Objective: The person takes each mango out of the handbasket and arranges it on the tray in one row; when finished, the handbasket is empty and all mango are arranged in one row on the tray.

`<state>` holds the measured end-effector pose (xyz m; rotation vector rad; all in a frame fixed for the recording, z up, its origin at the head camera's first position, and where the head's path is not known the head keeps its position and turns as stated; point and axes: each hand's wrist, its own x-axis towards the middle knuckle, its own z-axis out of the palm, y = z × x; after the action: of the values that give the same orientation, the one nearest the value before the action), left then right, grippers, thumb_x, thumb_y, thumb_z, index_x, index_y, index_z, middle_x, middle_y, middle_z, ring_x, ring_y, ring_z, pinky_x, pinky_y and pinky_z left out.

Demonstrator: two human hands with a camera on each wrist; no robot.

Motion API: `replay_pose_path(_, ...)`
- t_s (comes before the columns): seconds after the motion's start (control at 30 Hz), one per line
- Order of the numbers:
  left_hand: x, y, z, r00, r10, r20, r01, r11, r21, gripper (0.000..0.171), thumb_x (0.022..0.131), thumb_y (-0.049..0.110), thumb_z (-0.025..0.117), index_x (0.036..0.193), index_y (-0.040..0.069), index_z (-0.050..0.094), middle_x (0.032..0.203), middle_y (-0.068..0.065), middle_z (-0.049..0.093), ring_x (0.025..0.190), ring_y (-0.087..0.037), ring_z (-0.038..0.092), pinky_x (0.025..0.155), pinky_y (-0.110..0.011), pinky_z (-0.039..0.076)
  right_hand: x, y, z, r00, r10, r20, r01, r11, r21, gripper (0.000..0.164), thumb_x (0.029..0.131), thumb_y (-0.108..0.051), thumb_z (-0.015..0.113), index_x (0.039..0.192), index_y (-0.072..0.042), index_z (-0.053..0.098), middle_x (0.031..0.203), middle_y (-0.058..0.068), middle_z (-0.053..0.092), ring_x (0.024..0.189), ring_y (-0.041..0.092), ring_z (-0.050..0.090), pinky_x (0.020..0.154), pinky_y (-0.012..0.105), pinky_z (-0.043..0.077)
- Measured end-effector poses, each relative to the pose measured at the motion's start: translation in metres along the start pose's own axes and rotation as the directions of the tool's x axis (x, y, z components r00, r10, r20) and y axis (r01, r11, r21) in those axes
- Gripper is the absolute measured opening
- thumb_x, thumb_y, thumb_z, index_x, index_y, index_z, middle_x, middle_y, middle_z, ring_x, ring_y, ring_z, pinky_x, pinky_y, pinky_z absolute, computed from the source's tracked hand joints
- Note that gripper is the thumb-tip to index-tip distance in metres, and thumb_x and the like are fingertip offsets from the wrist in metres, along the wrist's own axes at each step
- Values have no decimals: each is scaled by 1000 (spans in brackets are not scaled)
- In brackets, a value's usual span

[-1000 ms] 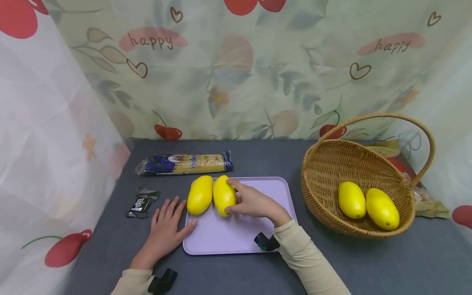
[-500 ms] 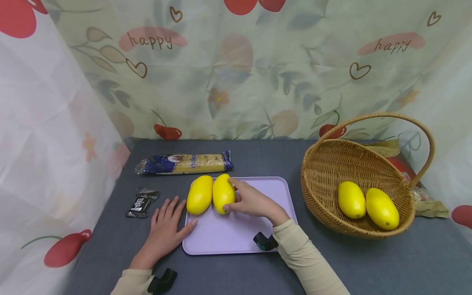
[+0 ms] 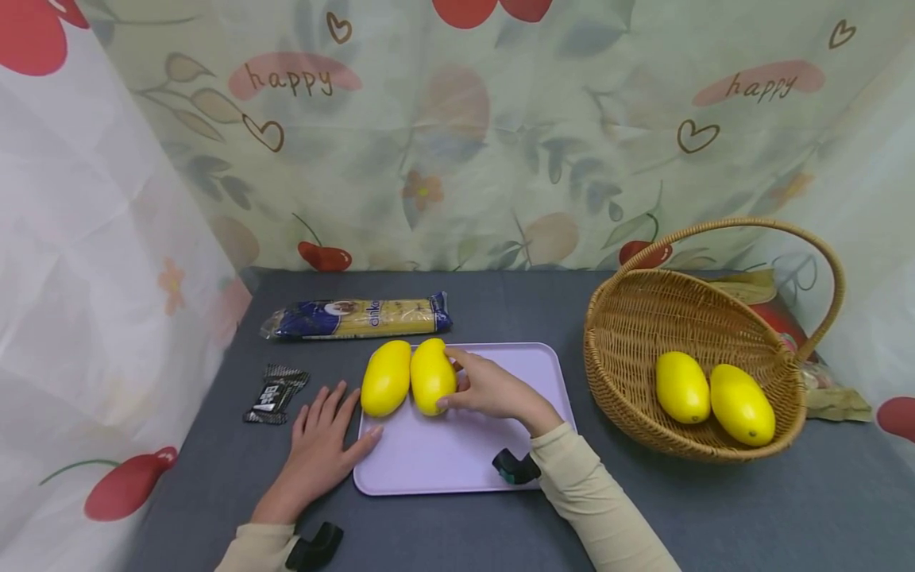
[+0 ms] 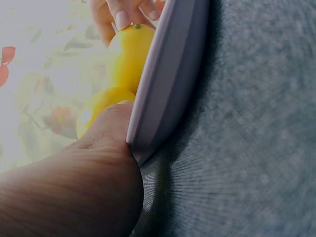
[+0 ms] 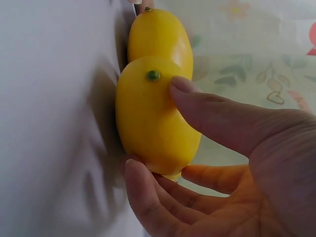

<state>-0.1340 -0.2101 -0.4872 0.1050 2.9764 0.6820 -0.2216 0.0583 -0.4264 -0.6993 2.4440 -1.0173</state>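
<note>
My right hand (image 3: 489,387) grips a yellow mango (image 3: 431,380) on the lilac tray (image 3: 465,461), thumb near its stem end and fingers curled at the other side. In the right wrist view the green stem nub (image 5: 153,75) shows beside the thumb. A second yellow mango (image 3: 386,380) lies close along its left side at the tray's upper left. My left hand (image 3: 322,441) lies flat with fingers spread on the table, its thumb over the tray's left rim. In the left wrist view that thumb (image 4: 111,121) hides part of the nearer mango.
A tilted wicker basket (image 3: 665,318) holding two yellow mangoes (image 3: 715,397) stands right of the tray. A pasta packet (image 3: 357,317) lies behind the tray, and a small black wrapped packet (image 3: 276,393) sits to its left. Patterned cloth (image 3: 457,159) hangs behind the table.
The gripped mango has shifted slightly left, towards the other mango, together with my right hand. My left hand has stayed in place.
</note>
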Motion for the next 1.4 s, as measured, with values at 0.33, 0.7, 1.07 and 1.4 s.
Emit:
replay_pose_path(0.33, 2, -2, 6, 1000, 8, -2, -8, 1000, 1, 89, 87, 70, 46, 151, 9, 30, 158, -19, 16, 145, -41, 4, 111, -64, -1, -5, -1, -6, 1000, 1, 9, -1, 1000, 9, 88, 81, -31, 78, 150, -7, 28, 136, 15, 50, 89, 16, 59, 76, 28, 52)
replay_pose_path(0.7, 2, -1, 6, 1000, 1, 3, -1, 1000, 12, 90, 87, 71, 45, 150, 8, 30, 157, -20, 17, 145, -42, 4, 111, -64, -1, -43, -18, -22, 984, -21, -175, 12, 998, -54, 26, 88, -36, 69, 82, -13, 58, 68, -3, 52, 60, 11, 47, 54, 24, 39)
replay_pose_path(1.07, 1, -3, 4, 1000, 4, -18, -4, 1000, 10, 88, 88, 67, 49, 150, 7, 30, 157, -21, 17, 144, -43, 5, 111, -65, 0, -99, -26, -40, 816, -255, -519, 207, 967, -150, 51, 95, -25, 59, 51, -18, 34, 48, -13, 22, 41, -1, 19, 39, 18, 15)
replay_pose_path(1.4, 2, 0, 3, 1000, 2, -7, -2, 1000, 18, 90, 87, 70, 46, 150, 7, 30, 157, -21, 17, 144, -43, 4, 111, -65, -1, -143, -7, -101, 847, -178, -501, -69, 898, -435, 38, 93, -27, 62, 61, -20, 43, 50, -10, 31, 43, 6, 31, 44, 21, 27)
